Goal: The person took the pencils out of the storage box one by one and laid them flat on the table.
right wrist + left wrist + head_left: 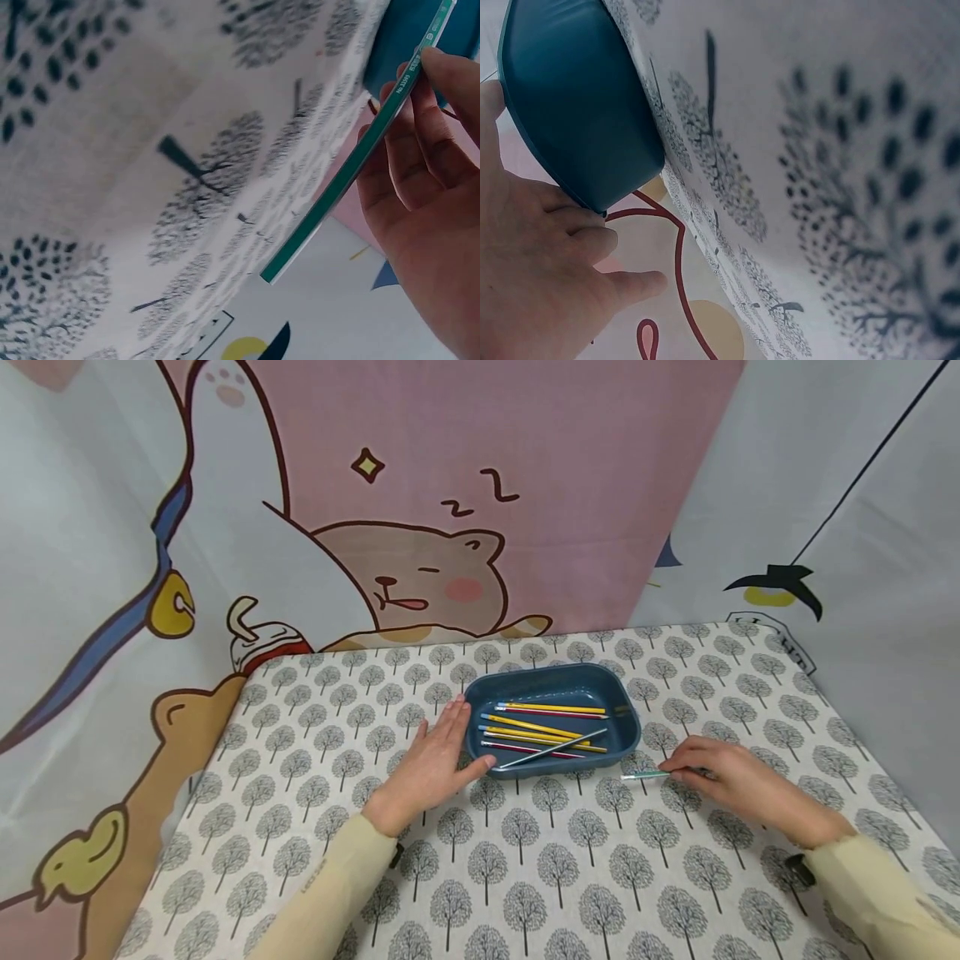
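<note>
In the head view, my right hand [731, 777] pinches a green pencil [643, 775] between thumb and fingertips, just off the front right corner of a dark blue plastic tray [628, 727]. White lettering runs along the pencil [352, 165] in the right wrist view, and its flat end points away from the tray. My left hand [431, 764] rests against the tray's left side, fingers straight, thumb at the front left corner. Inside the tray lie several yellow pencils [536, 725], dark red pencils [525, 747] and a grey-green pencil [555, 747] slanting across them.
A white cloth printed with grey trees [525, 860] covers the table. Behind it hangs a curtain [585, 485] with cartoon animals, continuing along both sides. The tray stands towards the middle of the table.
</note>
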The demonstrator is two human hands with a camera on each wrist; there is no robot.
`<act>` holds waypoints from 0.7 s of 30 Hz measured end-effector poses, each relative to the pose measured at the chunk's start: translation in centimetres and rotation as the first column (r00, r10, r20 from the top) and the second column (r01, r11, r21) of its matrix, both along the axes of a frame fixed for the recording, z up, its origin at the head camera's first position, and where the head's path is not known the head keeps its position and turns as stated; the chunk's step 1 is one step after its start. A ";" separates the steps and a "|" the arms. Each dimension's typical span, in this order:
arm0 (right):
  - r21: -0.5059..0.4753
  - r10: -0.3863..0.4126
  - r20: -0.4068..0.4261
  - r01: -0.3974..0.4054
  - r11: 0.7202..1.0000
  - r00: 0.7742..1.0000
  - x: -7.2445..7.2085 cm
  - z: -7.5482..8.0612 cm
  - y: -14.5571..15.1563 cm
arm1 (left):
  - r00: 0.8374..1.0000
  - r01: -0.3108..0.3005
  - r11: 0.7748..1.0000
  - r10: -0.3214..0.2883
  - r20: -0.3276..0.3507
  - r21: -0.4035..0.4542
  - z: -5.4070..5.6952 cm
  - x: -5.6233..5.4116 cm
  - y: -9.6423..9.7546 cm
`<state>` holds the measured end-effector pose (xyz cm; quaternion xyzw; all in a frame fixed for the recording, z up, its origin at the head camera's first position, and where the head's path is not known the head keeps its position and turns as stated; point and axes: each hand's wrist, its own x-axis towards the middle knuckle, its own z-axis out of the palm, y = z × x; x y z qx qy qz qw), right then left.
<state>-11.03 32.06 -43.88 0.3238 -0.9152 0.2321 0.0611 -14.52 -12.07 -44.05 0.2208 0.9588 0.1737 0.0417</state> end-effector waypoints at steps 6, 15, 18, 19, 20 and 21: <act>0.009 -0.006 0.046 0.005 1.000 0.999 -0.6 -0.7 0.4 | 1.000 0.004 1.000 -0.004 -0.005 -0.010 0.1 0.0 -0.1; 0.057 -0.037 0.074 0.033 0.998 0.997 -1.2 -1.3 0.8 | 1.000 0.021 1.000 -0.022 -0.013 -0.018 0.1 -0.3 -0.3; 0.065 -0.049 0.100 0.043 0.997 0.994 -1.2 -1.2 0.9 | 0.999 0.029 1.000 -0.029 -0.017 -0.008 0.1 -0.3 -0.3; 0.065 -0.053 0.113 0.046 0.997 0.992 -1.2 -1.2 0.9 | 0.999 0.030 1.000 -0.030 -0.018 -0.003 0.1 -0.2 -0.3; 0.068 -0.058 0.124 0.050 0.996 0.991 -1.2 -1.2 0.8 | 0.999 0.030 1.000 -0.030 -0.020 -0.003 0.1 -0.2 -0.4; 0.068 -0.062 0.138 0.053 0.996 0.989 -1.2 -1.2 0.8 | 0.999 0.032 0.999 -0.032 -0.024 0.001 0.1 -0.2 -0.4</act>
